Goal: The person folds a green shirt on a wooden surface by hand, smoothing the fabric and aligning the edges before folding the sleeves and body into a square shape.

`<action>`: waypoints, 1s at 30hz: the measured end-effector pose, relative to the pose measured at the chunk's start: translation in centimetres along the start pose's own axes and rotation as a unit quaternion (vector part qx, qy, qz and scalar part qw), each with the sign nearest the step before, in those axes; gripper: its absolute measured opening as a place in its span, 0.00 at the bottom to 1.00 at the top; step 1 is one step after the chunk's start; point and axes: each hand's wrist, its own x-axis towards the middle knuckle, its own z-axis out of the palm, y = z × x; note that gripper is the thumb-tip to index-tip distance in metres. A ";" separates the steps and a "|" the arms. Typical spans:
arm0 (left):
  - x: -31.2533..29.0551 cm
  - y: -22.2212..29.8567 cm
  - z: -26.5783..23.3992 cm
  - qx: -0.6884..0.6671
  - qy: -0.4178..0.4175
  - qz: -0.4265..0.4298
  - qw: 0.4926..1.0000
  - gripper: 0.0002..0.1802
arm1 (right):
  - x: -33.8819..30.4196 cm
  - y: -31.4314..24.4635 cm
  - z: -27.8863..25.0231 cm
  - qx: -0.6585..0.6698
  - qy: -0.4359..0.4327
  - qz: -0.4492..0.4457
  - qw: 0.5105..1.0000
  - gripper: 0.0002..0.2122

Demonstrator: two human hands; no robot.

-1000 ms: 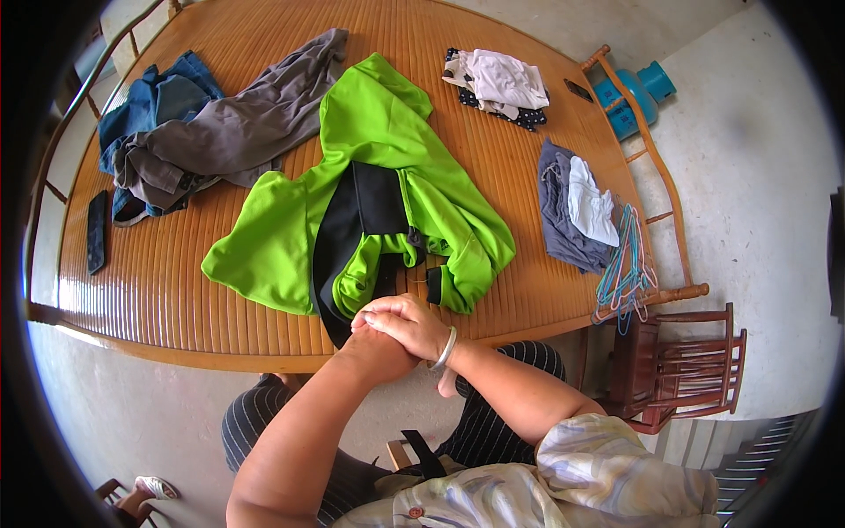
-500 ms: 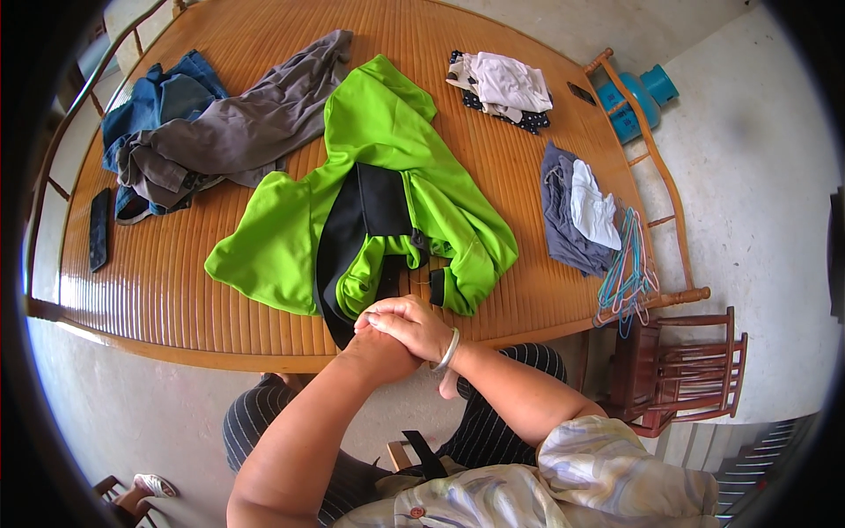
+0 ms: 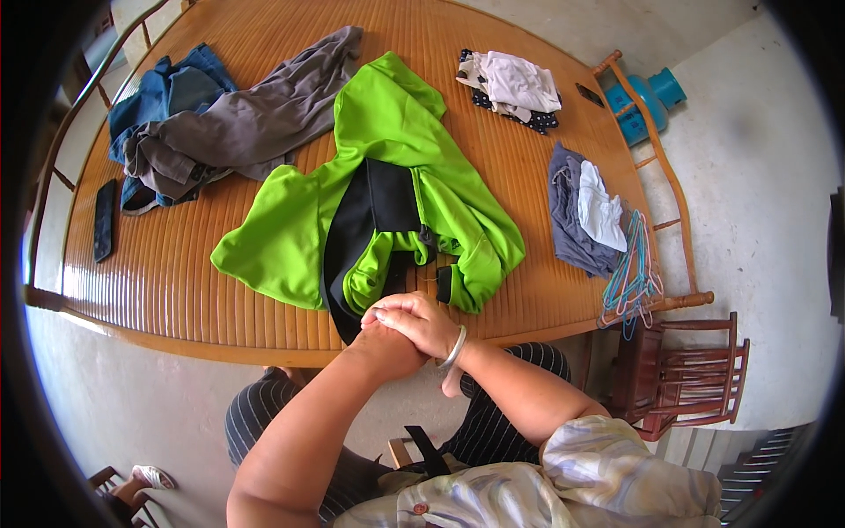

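My hands rest together at the near edge of the wooden table, in front of a bright green garment. My right hand (image 3: 421, 319), with a pale bangle on its wrist, lies closed over my left hand (image 3: 387, 349). The fingers of the left are hidden beneath it. Just beyond, the green garment (image 3: 387, 114) is spread unevenly, its black lining or panel (image 3: 392, 194) showing and part of it bunched up. Its black lower edge reaches the table edge beside my left hand. Neither hand visibly grips the cloth.
Grey-brown trousers (image 3: 238, 132) and blue denim (image 3: 163, 92) lie crumpled at the far left, near a black flat object (image 3: 105, 220). Folded light clothes (image 3: 519, 81), grey and white clothes (image 3: 576, 211) and several hangers (image 3: 634, 273) lie right. A wooden chair (image 3: 682, 374) stands beside the table.
The whole view has shifted slightly, with the table contents appearing a little farther right. My clasped hands and the clothes keep their arrangement.
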 end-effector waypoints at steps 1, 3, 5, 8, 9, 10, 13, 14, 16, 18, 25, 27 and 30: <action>0.0 0.2 -0.2 0.000 0.000 0.000 1.000 0.18 | 0.0 0.1 -0.1 -0.001 0.002 -0.001 1.000 0.13; 0.0 1.0 -1.0 0.009 -0.026 -0.015 0.999 0.19 | -0.1 0.1 -0.2 -0.007 0.004 -0.001 1.000 0.13; -0.1 1.3 -1.5 0.014 -0.023 -0.018 0.999 0.19 | -0.1 -0.1 -0.2 -0.011 0.003 -0.002 1.000 0.13; -0.1 1.1 -1.1 0.024 -0.023 -0.024 0.999 0.20 | 0.0 -0.4 -0.1 -0.006 -0.001 -0.007 1.000 0.13; -0.2 1.0 -1.0 0.027 -0.026 -0.026 0.999 0.19 | 0.0 -0.6 -0.1 -0.014 -0.001 -0.004 1.000 0.13; -0.2 1.1 -1.2 0.027 -0.025 -0.025 0.999 0.19 | 0.0 -0.7 -0.2 -0.024 0.001 -0.001 1.000 0.13; -0.3 1.6 -1.8 -0.014 -0.019 -0.030 0.999 0.19 | 0.0 -0.5 -0.4 -0.029 -0.001 -0.006 1.000 0.12; -0.3 1.8 -1.8 -0.001 -0.003 -0.038 0.999 0.19 | 0.0 -0.6 -0.4 -0.028 -0.002 -0.007 1.000 0.12; -0.4 1.8 -2.2 0.012 0.013 -0.047 0.999 0.18 | 0.0 -0.9 -0.5 -0.009 -0.002 -0.010 1.000 0.11; -0.3 1.4 -3.0 0.020 0.022 -0.060 0.998 0.16 | 0.2 -1.5 -1.0 -0.041 0.082 -0.078 0.993 0.10; -0.5 0.0 -5.2 0.009 0.396 -0.212 0.893 0.31 | 0.5 1.6 -8.2 -0.225 0.339 -0.058 0.912 0.39; -0.5 0.2 -5.5 0.036 0.398 -0.267 0.877 0.37 | 0.1 2.0 -8.6 -0.303 0.299 0.032 0.904 0.42; -0.3 -0.1 -5.5 0.049 0.404 -0.303 0.862 0.43 | -0.4 1.6 -8.5 -0.403 0.297 0.028 0.865 0.28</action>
